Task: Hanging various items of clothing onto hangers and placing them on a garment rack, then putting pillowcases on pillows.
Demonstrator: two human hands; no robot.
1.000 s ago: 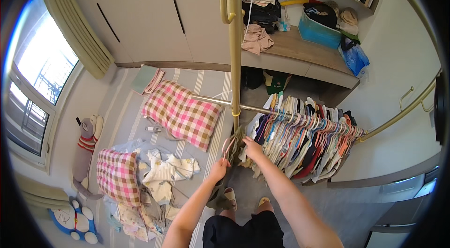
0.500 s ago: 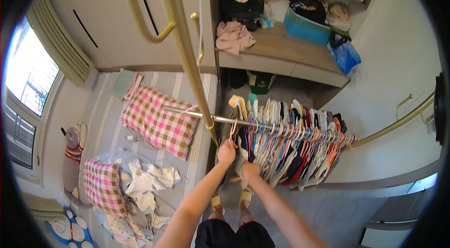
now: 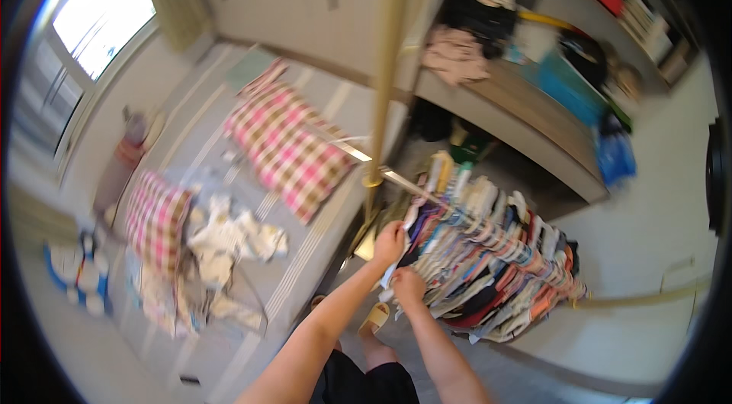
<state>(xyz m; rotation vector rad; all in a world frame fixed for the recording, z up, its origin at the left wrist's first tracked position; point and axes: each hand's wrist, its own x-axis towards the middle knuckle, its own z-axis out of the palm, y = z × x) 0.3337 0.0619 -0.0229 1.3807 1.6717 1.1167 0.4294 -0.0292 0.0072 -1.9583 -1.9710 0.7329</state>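
Garments [image 3: 476, 270] of multicoloured cloth on round silver metal rail [image 3: 402, 182]

Left hand [image 3: 390, 243] and right hand [image 3: 409, 287] at the row's left end, fingers curled; too blurred to tell whether they clamp cloth. Probably light, limp, apt to slip off; best held by thin pastel hangers [image 3: 499, 238], near the hooks.

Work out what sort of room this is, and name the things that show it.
Most likely a bedroom: a bed with a striped cover, a pink-and-brown checked pillow on it, and a garment rail packed with clothes on hangers.
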